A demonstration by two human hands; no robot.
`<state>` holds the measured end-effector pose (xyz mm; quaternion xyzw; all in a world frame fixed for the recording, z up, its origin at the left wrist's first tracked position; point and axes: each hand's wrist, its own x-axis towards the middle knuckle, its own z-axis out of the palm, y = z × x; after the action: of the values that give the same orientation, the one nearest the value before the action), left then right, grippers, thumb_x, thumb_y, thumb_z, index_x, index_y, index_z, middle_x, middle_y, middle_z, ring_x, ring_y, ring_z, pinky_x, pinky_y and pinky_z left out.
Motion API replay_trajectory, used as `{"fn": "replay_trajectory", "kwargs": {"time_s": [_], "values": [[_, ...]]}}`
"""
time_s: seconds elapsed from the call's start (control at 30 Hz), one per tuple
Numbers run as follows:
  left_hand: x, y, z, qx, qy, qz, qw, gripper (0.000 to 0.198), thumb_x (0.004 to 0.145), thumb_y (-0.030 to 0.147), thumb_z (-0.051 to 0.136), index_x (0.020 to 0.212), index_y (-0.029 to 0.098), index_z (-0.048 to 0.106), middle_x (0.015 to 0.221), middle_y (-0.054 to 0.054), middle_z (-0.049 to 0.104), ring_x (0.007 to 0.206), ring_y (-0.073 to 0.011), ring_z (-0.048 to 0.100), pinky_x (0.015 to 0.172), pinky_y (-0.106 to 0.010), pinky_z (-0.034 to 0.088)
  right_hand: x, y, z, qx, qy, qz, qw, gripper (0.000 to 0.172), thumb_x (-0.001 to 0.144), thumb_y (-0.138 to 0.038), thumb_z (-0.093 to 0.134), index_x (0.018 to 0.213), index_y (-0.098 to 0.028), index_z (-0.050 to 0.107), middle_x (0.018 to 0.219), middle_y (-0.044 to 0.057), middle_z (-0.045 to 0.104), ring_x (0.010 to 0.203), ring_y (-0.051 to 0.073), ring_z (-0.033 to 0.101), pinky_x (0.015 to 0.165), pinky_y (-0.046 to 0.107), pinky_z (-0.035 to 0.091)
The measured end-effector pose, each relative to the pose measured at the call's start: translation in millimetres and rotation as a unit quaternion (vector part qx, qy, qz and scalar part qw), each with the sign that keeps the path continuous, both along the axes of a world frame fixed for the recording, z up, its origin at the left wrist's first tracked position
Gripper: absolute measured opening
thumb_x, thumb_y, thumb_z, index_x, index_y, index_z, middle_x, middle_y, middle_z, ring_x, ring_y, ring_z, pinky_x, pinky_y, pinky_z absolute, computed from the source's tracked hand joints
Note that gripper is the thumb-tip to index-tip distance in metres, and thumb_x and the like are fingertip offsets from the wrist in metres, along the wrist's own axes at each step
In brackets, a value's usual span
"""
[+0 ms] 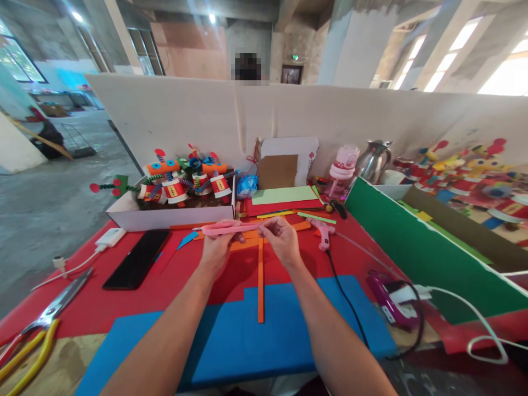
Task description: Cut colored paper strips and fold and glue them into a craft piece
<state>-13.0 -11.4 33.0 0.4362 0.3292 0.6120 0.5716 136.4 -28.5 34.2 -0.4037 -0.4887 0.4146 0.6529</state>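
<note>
Above the middle of the table, my left hand point(218, 248) is closed on a long pink strip point(231, 227), which lies level across its fingers. My right hand point(281, 240) pinches at the strip's right end, with thumb and fingertips together. An orange strip point(260, 280) runs straight down from between my hands over a blue board point(223, 341). Whether the right fingers also touch its upper end I cannot tell. More orange strips point(243, 243) lie on the red sheet behind my hands. A pink glue gun point(324, 232) rests right of my right hand.
At left are a phone point(136, 259), a white charger point(110, 237) and large scissors point(53, 311). A box point(173, 218) of paper-cup figures stands behind. A green-sided box point(429, 253), a purple corded device point(391, 300) and cables are on the right.
</note>
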Motion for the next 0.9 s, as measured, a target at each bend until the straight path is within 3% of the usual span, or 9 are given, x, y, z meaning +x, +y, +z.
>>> {"fn": "replay_trajectory", "kwargs": {"time_s": [0.17,0.3,0.47,0.67,0.9], "values": [[1.1,0.3,-2.9,-0.017,0.002,-0.056,0.998,0.015,0.065,0.026,0.074,0.07,0.013,0.068,0.057,-0.002,0.063,0.055,-0.012,0.057,0.057,-0.025,0.047,-2.2,-0.9,-0.2,0.005,0.003,-0.005,1.0,0.018,0.069,-0.03,0.071,0.07,-0.021,0.056,0.063,-0.001,0.064,0.06,0.012,0.062,0.065,0.027,0.052],[5.4,-3.5,-3.3,-0.042,-0.036,-0.135,0.989,0.024,0.061,0.022,0.077,0.082,0.015,0.067,0.071,-0.002,0.066,0.064,-0.0117,0.058,0.062,-0.025,0.046,-7.3,-3.0,-1.4,-0.002,-0.016,-0.003,1.0,0.017,0.07,-0.031,0.069,0.07,-0.021,0.056,0.066,0.0,0.066,0.064,0.013,0.064,0.067,0.028,0.053],[10.0,-4.1,-6.0,-0.074,-0.055,-0.076,0.993,0.022,0.062,0.029,0.079,0.069,0.015,0.064,0.06,0.001,0.059,0.054,-0.0077,0.051,0.051,-0.02,0.039,-15.6,-7.1,-2.6,-0.002,-0.05,0.011,0.999,0.015,0.071,-0.031,0.067,0.071,-0.022,0.056,0.072,0.001,0.066,0.067,0.014,0.064,0.068,0.028,0.053],[11.1,-2.5,-6.9,-0.069,-0.049,-0.042,0.996,0.022,0.059,0.029,0.08,0.066,0.015,0.063,0.06,0.001,0.059,0.054,-0.0083,0.05,0.052,-0.021,0.04,-17.8,-7.8,0.6,-0.017,-0.024,0.023,0.999,0.026,0.065,-0.033,0.075,0.085,-0.022,0.062,0.077,0.001,0.069,0.072,0.015,0.065,0.07,0.027,0.054],[14.9,-4.3,-4.2,-0.065,-0.042,-0.036,0.996,0.025,0.055,0.03,0.081,0.066,0.015,0.065,0.057,0.002,0.059,0.051,-0.0072,0.049,0.051,-0.021,0.041,-16.5,-8.0,2.3,-0.056,-0.042,0.007,0.998,0.022,0.064,-0.041,0.074,0.071,-0.021,0.069,0.061,-0.001,0.067,0.054,0.014,0.061,0.058,0.027,0.053]]}}
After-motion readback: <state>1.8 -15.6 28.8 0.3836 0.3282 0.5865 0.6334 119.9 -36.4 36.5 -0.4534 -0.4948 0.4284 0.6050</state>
